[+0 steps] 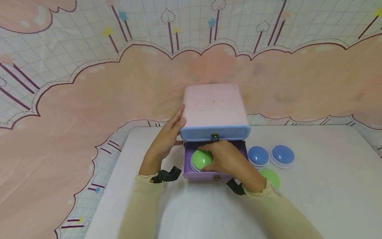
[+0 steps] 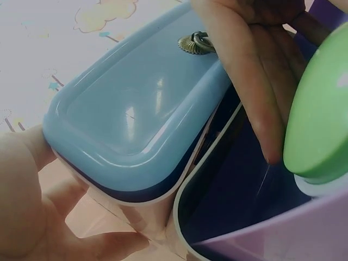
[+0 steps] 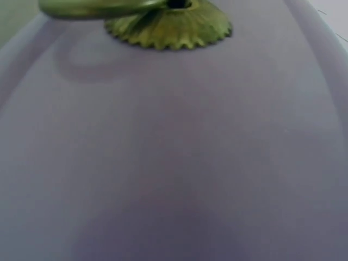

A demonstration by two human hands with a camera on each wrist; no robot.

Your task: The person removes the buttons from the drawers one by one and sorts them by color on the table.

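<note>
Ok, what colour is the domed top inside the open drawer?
Light green; the domed top shows best in the head view.

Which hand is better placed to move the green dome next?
The right hand, most likely: its thumb and fingers bracket the green dome in the purple drawer, while the left hand rests against the pink box.

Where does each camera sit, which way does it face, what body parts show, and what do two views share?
Head: on the head, facing forward and down at the pink box and purple drawer; left hand, right hand and sleeves show.
Left wrist: on that wrist, facing the blue front panel close up; parts of both hands show.
Right wrist: on that wrist, facing the drawer's purple front and metal pull; no hand shows.
Head and left wrist share the green dome.
</note>
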